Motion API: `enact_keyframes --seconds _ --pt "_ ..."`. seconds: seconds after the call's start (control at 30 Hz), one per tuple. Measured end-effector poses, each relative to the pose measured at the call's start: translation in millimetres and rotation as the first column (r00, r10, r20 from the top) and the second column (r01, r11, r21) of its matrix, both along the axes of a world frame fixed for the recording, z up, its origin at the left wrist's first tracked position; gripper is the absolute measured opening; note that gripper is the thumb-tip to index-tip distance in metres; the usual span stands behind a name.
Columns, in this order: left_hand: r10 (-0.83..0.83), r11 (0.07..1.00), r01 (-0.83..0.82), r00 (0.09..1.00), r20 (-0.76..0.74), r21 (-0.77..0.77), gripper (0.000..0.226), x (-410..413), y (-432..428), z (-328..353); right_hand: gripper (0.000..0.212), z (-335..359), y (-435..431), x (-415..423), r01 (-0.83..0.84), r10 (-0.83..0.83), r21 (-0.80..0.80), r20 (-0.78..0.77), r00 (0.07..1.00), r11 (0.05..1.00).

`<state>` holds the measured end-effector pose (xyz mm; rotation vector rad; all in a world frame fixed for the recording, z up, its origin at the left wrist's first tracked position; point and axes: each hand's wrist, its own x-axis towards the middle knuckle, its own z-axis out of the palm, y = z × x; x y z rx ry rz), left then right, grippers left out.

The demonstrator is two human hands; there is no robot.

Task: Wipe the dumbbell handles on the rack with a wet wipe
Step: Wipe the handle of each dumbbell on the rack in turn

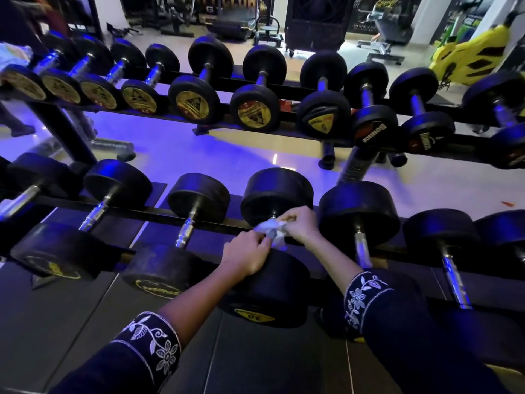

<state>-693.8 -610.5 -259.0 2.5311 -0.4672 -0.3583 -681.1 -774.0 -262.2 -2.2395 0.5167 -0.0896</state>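
Observation:
A black dumbbell (272, 282) marked 30 lies on the lower rail of the rack (159, 214), in the middle of the view. A white wet wipe (271, 230) is bunched over its handle, which is hidden beneath it. My left hand (247, 254) pinches the wipe from the near left side and rests over the near weight head. My right hand (298, 224) grips the wipe from the right, fingers curled. Both forearms wear dark sleeves with white flower embroidery.
More dumbbells with chrome handles (186, 231) line the lower rail on both sides. A second row sits on the upper rail (284, 89). Behind the rack are a shiny tiled floor, gym machines and a yellow exercise bike (466, 61). A white cloth (14, 52) lies at the top left.

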Motion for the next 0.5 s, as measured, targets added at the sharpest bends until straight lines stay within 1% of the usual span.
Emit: enact_keyframes --seconds 0.03,0.07,0.2,0.27,0.3,0.33,0.37,0.43,0.47,0.5 --pt "0.001 1.000 -0.001 1.000 -0.002 -0.004 0.035 0 0 0 0.016 1 0 5 0.038 -0.036 -0.038 0.041 0.998 0.999" --pt "0.000 1.000 0.000 1.000 -0.001 -0.007 0.034 0 0 -1 0.017 2 3 7 0.023 -0.020 -0.068 0.041 0.999 0.997" --pt "-0.001 1.000 0.001 1.000 0.006 -0.001 0.038 0 1 -3 0.010 -6 20 -4 -0.190 0.177 -0.122 -0.110 0.978 0.974" --pt "-0.009 1.000 0.009 1.000 0.007 0.005 0.039 0 1 0 0.015 -8 20 -11 -0.285 0.256 -0.114 -0.220 0.941 0.952" --pt "-0.012 1.000 0.012 1.000 0.004 0.009 0.038 -1 1 1 0.017 -7 17 -12 -0.282 0.255 -0.089 -0.235 0.938 0.955" --pt "-0.012 1.000 0.012 1.000 0.005 0.009 0.038 -1 1 1 0.016 -6 15 -11 -0.244 0.225 -0.070 -0.208 0.952 0.967" --pt "-0.010 1.000 0.010 1.000 0.005 0.006 0.037 -1 0 1 0.016 -4 12 -7 -0.171 0.160 -0.060 -0.148 0.976 0.984" --pt "-0.006 1.000 0.006 1.000 0.008 0.001 0.037 -1 0 1 0.017 -3 9 5 -0.027 0.027 -0.105 0.005 1.000 0.994" --pt "-0.005 1.000 0.005 1.000 0.007 -0.001 0.037 -1 1 1 0.017 -2 10 8 0.006 0.000 -0.139 0.041 0.999 0.990" --pt "-0.003 1.000 0.003 1.000 0.002 0.000 0.037 -1 1 1 0.016 -4 11 11 0.017 -0.012 -0.149 0.034 0.999 0.989"
